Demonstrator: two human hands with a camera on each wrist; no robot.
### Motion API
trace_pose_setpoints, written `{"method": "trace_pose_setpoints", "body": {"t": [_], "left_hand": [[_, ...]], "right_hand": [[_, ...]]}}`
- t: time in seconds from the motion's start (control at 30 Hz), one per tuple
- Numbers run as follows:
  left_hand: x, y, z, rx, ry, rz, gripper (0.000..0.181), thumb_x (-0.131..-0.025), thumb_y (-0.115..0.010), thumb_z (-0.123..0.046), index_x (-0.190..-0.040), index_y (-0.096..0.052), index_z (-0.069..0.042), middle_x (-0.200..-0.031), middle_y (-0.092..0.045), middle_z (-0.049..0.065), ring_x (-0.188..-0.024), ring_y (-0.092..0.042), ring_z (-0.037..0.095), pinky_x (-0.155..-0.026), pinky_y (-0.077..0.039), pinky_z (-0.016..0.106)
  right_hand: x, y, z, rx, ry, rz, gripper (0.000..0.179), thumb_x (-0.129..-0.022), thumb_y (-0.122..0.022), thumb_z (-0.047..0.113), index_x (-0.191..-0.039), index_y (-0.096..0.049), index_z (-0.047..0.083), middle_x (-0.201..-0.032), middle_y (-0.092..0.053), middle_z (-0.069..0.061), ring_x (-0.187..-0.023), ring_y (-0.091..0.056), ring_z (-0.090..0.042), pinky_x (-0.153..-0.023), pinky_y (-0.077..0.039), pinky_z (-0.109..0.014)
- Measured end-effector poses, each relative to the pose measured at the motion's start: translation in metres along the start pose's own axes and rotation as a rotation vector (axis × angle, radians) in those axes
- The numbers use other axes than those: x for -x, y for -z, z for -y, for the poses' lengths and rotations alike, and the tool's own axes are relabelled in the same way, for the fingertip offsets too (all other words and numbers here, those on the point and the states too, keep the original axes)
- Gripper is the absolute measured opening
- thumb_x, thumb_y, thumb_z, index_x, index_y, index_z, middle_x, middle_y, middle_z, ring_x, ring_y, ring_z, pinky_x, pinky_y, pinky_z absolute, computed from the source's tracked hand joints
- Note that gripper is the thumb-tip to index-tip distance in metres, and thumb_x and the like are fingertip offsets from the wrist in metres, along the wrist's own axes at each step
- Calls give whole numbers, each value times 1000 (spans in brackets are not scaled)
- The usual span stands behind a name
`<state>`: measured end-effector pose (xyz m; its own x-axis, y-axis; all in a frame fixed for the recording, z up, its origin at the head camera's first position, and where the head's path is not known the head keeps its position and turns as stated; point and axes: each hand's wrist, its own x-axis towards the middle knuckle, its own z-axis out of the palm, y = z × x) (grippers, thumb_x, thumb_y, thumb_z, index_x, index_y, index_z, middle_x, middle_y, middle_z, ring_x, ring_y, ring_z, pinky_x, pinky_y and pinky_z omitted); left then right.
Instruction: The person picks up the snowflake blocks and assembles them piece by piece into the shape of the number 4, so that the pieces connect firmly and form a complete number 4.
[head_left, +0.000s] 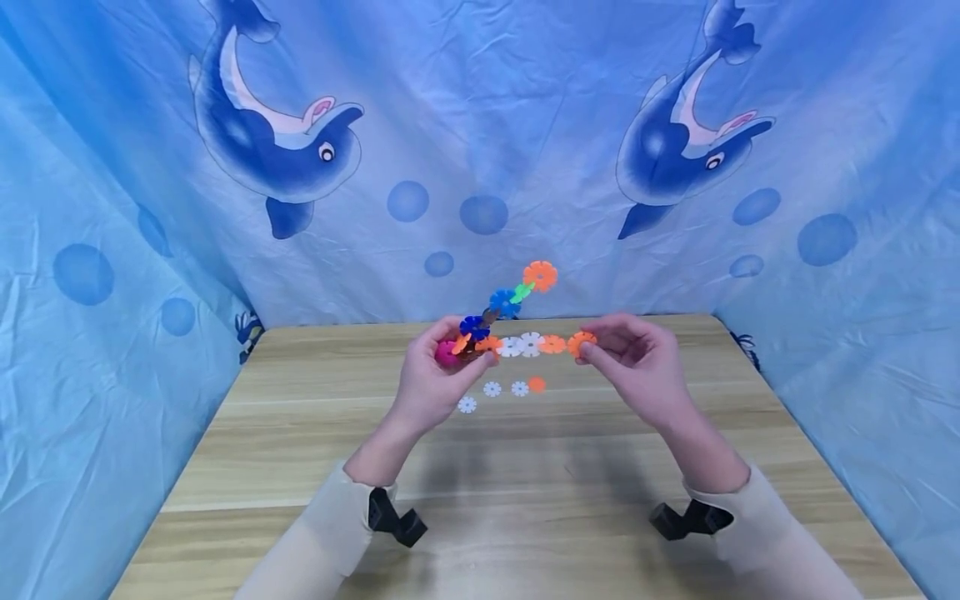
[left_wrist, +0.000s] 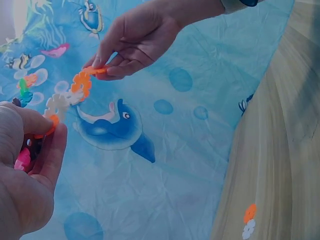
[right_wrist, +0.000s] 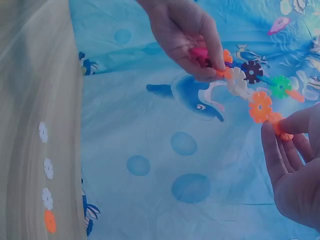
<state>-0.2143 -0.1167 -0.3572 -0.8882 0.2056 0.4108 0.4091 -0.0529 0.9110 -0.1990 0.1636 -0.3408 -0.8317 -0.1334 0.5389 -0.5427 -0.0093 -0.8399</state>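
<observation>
A string of plastic snowflake discs, slotted edge to edge, spans the two hands above the table. My left hand [head_left: 427, 383] grips its left end, fingers around a pink disc [head_left: 447, 353] and an orange disc [head_left: 489, 346], partly hidden. Two white discs [head_left: 531, 344] and an orange disc [head_left: 553, 344] follow to the right. Between thumb and fingers, my right hand [head_left: 645, 375] pinches the orange end disc [head_left: 581, 342], which meets its orange neighbour in the right wrist view. A second branch slants up from the left hand through a blue disc [head_left: 505, 303] and a green disc [head_left: 522, 292] to an orange disc [head_left: 540, 276].
On the wooden table [head_left: 300, 450], below the held string, lie three loose white discs [head_left: 492, 389] and an orange disc [head_left: 537, 384]. Blue cloth [head_left: 525, 108] printed with dolphins and bubbles hangs behind the table and along both sides.
</observation>
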Motion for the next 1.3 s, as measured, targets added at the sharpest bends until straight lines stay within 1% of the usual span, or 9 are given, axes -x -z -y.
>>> {"method": "trace_pose_setpoints", "body": {"t": [0.23, 0.4, 0.5, 0.63, 0.87, 1.0, 1.13, 1.2, 1.3], "left_hand": [[-3, -1, -3, 28, -12, 23, 31, -91, -78, 8, -118, -65, 3, -112, -66, 17, -95, -77, 11, -85, -67, 29], [-6, -2, -3, 19, -44, 44, 31, -91, -78, 7, -118, -65, 5, -116, -67, 21, -94, -78, 12, -83, -67, 30], [-6, -2, -1, 25, -49, 60, 31, -91, -77, 8, -120, -65, 5, -123, -66, 22, -96, -78, 14, -82, -67, 31], [-7, -2, 2, 35, -61, 78, 34, -90, -77, 11, -122, -66, 5, -124, -65, 22, -99, -78, 17, -84, -67, 33], [-7, -3, 7, 42, -85, 102, 34, -89, -79, 10, -120, -66, 4, -117, -65, 26, -98, -76, 18, -84, -67, 30], [-7, -2, 9, 47, -78, 88, 32, -90, -78, 9, -119, -65, 4, -114, -65, 25, -92, -75, 16, -79, -67, 27], [-7, -1, 12, 48, -76, 83, 31, -89, -79, 10, -116, -65, 5, -108, -65, 22, -87, -74, 15, -77, -67, 26], [-7, -1, 12, 54, -70, 85, 29, -89, -78, 11, -114, -64, 7, -105, -66, 20, -86, -75, 15, -76, -67, 26], [-5, 0, 13, 73, -50, 93, 27, -89, -78, 12, -112, -63, 9, -103, -66, 20, -87, -77, 15, -77, -67, 27]], "right_hand": [[2, -1, 5, 40, 15, -39, 21, -92, -70, -17, -113, -72, -13, -97, -81, 2, -82, -78, -12, -78, -67, -25], [-1, -2, 7, 80, 46, -22, 22, -92, -72, -14, -114, -69, -17, -101, -80, 6, -84, -79, -9, -75, -66, -23], [-2, -3, 7, 99, 65, -22, 22, -92, -73, -13, -113, -70, -17, -102, -81, 8, -84, -79, -8, -74, -66, -22], [-2, -5, 5, 116, 87, -30, 22, -91, -73, -15, -113, -72, -16, -100, -82, 9, -83, -79, -8, -73, -65, -21], [-2, -7, 5, 170, 91, -27, 20, -90, -74, -15, -110, -74, -15, -95, -81, 11, -80, -80, -7, -64, -64, -21], [-1, -9, 5, 197, 92, -18, 20, -90, -75, -15, -109, -74, -15, -95, -81, 13, -79, -80, -7, -62, -64, -22], [0, -12, 4, 242, 103, -35, 21, -89, -76, -14, -109, -77, -11, -95, -81, 14, -79, -80, -6, -58, -61, -20], [0, -13, 3, 257, 107, -45, 21, -88, -77, -14, -109, -78, -9, -94, -81, 14, -78, -80, -6, -54, -58, -20], [1, -15, 1, 261, 107, -51, 21, -88, -77, -15, -108, -78, -8, -93, -81, 14, -78, -79, -6, -53, -57, -19]]}}
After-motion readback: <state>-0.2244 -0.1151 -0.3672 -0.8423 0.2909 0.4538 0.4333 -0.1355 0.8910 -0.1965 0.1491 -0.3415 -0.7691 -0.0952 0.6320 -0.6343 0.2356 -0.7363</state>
